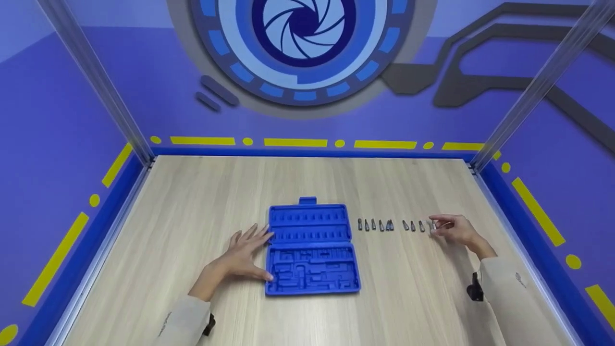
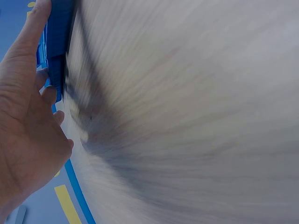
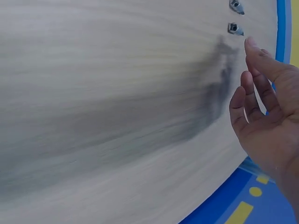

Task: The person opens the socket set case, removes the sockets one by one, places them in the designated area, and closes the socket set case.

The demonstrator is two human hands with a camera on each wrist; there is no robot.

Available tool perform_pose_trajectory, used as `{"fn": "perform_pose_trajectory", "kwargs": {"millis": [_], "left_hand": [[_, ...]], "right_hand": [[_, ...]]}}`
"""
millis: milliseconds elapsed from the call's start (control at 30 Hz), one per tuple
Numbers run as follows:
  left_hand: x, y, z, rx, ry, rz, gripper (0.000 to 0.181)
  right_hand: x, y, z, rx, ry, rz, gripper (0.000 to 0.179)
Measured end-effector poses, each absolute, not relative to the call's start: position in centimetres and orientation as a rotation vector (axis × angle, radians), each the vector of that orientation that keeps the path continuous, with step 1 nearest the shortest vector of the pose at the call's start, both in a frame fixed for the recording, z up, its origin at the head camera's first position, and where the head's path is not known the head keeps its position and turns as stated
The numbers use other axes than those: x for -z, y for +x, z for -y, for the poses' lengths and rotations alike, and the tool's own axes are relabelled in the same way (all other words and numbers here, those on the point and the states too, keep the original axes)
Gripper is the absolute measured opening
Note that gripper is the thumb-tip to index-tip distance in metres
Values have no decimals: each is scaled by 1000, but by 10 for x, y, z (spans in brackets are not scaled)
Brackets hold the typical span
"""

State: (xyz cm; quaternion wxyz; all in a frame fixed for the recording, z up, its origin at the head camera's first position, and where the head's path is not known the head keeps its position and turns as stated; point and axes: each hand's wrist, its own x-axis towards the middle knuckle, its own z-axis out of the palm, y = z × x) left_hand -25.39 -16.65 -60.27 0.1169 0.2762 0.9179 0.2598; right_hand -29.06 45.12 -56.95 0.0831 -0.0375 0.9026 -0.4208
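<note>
A blue plastic bit case point(image 1: 312, 244) lies unfolded on the table, its moulded slots facing up. Against its left edge, my left hand point(image 1: 240, 257) rests with fingers spread, the thumb touching the lower half and fingertips near the upper half. In the left wrist view, the left hand point(image 2: 32, 112) reaches along the side of the case point(image 2: 60, 37). To the right, my right hand point(image 1: 456, 229) pinches a small metal screwdriver bit point(image 1: 433, 225) between thumb and forefinger. That bit is hidden in the right wrist view, where the right hand point(image 3: 268, 107) is beside two other bits point(image 3: 235, 29).
Several metal bits point(image 1: 381, 225) form a row right of the case, with another short group point(image 1: 412, 226) nearer the right hand. The wooden table point(image 1: 216, 192) is enclosed by blue walls point(image 1: 144, 86) and metal corner posts point(image 1: 96, 77).
</note>
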Motion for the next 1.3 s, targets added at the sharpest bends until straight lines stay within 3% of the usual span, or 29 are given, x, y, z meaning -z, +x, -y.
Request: {"fn": "perform_pose_trajectory", "kwargs": {"millis": [433,1300], "left_hand": [[601,-252,165,-767,805,-2678,122],[600,-252,165,-778,794,-2662,124]], "right_hand": [[589,-286,-447,1248,-97,-2796,41],[581,-285,-447,1096,-72,-2795,55]]}}
